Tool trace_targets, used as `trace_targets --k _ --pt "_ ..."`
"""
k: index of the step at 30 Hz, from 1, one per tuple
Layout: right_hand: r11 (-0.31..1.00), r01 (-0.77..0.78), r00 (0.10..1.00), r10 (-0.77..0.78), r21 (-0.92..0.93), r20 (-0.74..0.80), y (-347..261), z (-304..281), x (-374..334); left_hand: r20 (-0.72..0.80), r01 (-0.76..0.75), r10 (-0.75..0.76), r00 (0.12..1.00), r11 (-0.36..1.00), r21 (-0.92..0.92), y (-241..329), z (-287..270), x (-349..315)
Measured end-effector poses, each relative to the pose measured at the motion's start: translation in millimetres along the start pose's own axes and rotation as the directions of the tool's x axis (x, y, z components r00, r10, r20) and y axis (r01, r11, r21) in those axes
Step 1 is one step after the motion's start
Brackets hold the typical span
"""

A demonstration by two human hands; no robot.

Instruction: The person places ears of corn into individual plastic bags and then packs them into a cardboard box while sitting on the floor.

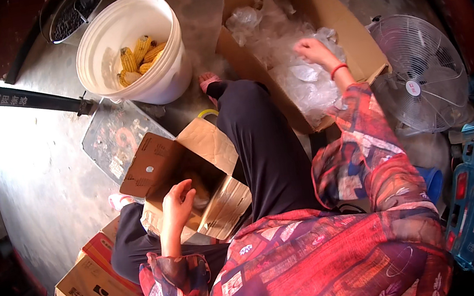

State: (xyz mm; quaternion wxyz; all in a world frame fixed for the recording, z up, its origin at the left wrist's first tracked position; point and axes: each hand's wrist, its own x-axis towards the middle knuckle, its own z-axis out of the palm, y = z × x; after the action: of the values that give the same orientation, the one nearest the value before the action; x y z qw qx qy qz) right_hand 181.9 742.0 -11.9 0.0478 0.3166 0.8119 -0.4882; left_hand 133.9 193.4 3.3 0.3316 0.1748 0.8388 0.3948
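- the left hand [178, 198] hangs over the near side of a small cardboard box [226, 209], its fingers curled toward the mouth; i cannot tell whether its grip is apart or together.
- the right hand [314, 52] is held out ahead over a large cardboard box [348, 24], fingers bent in; i cannot tell whether its grip is clamped on anything.
- a thin red band [338, 70] circles the right wrist.
- crumpled, glossy clear plastic [301, 80] fills much of the large box, beneath and around the right hand.
- the small box is brown, its stiff flaps spread, its shadowed inside hard to make out.
- a round white plastic bucket [171, 83] holds knobbly yellow corn cobs [127, 60].
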Motion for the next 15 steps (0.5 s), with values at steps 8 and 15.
trace_targets --k 8,15 --pt "0.91 0.228 0.945 -0.122 -0.345 0.303 28.6 21.5 -19.4 -0.063 0.043 -0.05 0.997 0.993 -0.108 9.0 -3.5 -8.7" --pt "0.558 0.093 0.995 -0.018 -0.824 0.1 54.5 74.4 -6.3 -0.055 0.02 -0.03 0.998 0.986 -0.164 20.8 -8.3 -7.8"
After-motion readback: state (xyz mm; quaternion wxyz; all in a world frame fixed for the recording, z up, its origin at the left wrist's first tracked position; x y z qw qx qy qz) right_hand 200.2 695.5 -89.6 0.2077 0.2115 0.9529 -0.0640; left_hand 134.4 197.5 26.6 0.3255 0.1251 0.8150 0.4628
